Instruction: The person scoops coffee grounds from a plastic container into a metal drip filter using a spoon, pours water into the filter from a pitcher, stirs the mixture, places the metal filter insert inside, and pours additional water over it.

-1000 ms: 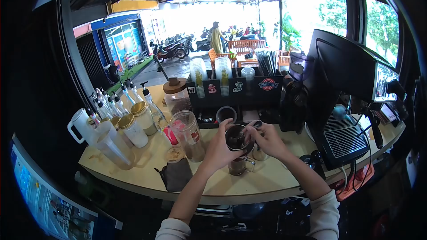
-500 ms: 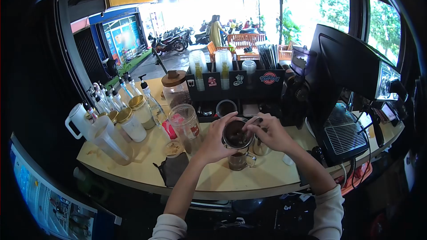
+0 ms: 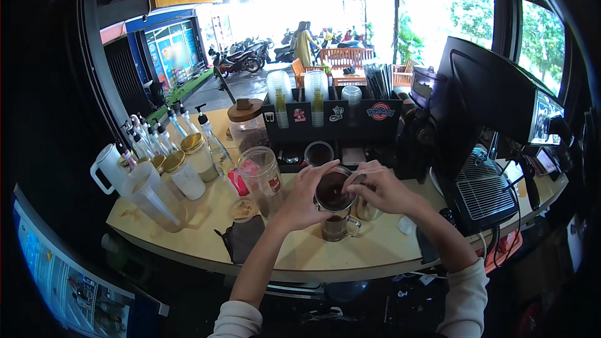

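Observation:
My left hand (image 3: 305, 200) is wrapped round the left side of a round metal-rimmed vessel (image 3: 330, 189) with dark brown contents. The vessel stands over a small glass mug (image 3: 335, 228) with a handle on its right. Pinched in my right hand (image 3: 380, 189) is a thin utensil, probably a spoon, whose lower end dips into the vessel. A tall clear container (image 3: 261, 178) with a red mark is left of my left hand. Below it lies a dark cloth (image 3: 244, 238) on the counter (image 3: 300, 260).
Gold-lidded jars (image 3: 186, 178), pump bottles (image 3: 215, 144) and a plastic jug (image 3: 156, 200) stand left. Behind my hands is a black organizer (image 3: 325, 128) with stacked cups. A coffee machine (image 3: 485, 191) is at right. People (image 3: 304, 46) stand outside near motorbikes.
My right hand has shifted slightly with the utensil, and its fingers are now higher over the vessel's rim. My left hand keeps its hold. The camera view has tilted slightly since the earliest frame.

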### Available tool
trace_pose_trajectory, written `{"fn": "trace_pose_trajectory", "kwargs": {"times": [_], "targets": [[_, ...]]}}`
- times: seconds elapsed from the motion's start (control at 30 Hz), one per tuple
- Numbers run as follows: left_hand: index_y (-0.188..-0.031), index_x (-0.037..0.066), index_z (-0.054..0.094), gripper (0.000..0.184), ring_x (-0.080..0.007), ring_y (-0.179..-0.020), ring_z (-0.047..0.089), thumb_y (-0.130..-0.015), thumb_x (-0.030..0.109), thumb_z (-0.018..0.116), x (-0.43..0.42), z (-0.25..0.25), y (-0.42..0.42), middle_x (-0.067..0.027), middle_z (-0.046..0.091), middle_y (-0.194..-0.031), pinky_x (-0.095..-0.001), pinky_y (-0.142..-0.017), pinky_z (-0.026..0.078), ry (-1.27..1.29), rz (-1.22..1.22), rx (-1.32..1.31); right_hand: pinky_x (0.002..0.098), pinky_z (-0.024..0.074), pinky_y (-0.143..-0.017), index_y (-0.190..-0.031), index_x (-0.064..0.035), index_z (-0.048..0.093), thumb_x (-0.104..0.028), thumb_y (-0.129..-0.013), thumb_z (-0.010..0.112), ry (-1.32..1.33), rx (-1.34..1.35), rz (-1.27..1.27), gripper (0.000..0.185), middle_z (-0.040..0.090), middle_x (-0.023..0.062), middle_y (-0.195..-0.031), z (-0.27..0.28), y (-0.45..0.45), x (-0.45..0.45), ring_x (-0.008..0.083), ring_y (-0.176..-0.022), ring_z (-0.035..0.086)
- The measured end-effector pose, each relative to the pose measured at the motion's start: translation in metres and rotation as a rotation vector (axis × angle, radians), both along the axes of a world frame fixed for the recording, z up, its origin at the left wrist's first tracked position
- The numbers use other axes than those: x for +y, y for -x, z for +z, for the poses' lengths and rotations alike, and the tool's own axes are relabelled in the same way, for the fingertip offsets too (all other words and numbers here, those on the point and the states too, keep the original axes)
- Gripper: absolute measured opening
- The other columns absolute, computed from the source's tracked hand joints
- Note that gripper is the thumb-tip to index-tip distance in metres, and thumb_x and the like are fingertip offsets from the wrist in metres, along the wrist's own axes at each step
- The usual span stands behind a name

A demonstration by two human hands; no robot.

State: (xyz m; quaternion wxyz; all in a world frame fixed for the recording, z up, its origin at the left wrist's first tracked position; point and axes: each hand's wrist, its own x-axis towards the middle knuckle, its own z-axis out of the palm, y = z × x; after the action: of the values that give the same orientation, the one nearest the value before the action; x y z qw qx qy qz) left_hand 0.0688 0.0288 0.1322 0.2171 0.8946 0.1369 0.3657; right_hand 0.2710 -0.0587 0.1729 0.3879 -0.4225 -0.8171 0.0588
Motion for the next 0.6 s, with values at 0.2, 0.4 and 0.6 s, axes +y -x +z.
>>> {"fn": "trace_pose_trajectory", "kwargs": {"times": [0.2, 0.4, 0.6], "targets": [[-0.142, 0.016, 0.031, 0.098, -0.0249, -0.125, 0.044, -0.056, 0.017, 0.079, 0.001, -0.002, 0.0, -0.0044, 0.051, -0.13, -0.0472, -0.113, 0.018, -0.009, 0.001, -0.012, 0.0349, 0.0421, -0.079, -0.082, -0.0027, 0.068, -0.008, -0.085, 0.061, -0.04, -0.005, -0.017, 0.01, 0.067, 0.0048, -0.081, -0.002, -0.002, 0.004, 0.021, -0.078, 0.059], [-0.141, 0.016, 0.032, 0.097, -0.0253, -0.126, 0.043, -0.057, 0.018, 0.08, -0.001, -0.006, -0.001, -0.0049, 0.051, -0.13, -0.0478, -0.113, 0.018, -0.008, 0.002, -0.024, 0.0343, 0.0426, -0.082, -0.076, -0.0026, 0.068, -0.008, -0.085, 0.061, 0.019, 0.007, -0.059, 0.012, 0.067, 0.0051, -0.083, 0.003, 0.001, 0.002, 0.0229, -0.08, 0.06], [-0.141, 0.016, 0.032, 0.097, -0.0257, -0.126, 0.042, -0.057, 0.015, 0.079, 0.0, -0.007, -0.002, -0.0051, 0.051, -0.13, -0.0472, -0.114, 0.018, 0.018, -0.005, -0.031, 0.0348, 0.0406, -0.086, -0.077, -0.0033, 0.068, -0.011, -0.085, 0.061, -0.003, 0.01, -0.083, 0.013, 0.066, 0.0056, -0.084, -0.001, 0.009, 0.001, 0.0231, -0.084, 0.059]]}}
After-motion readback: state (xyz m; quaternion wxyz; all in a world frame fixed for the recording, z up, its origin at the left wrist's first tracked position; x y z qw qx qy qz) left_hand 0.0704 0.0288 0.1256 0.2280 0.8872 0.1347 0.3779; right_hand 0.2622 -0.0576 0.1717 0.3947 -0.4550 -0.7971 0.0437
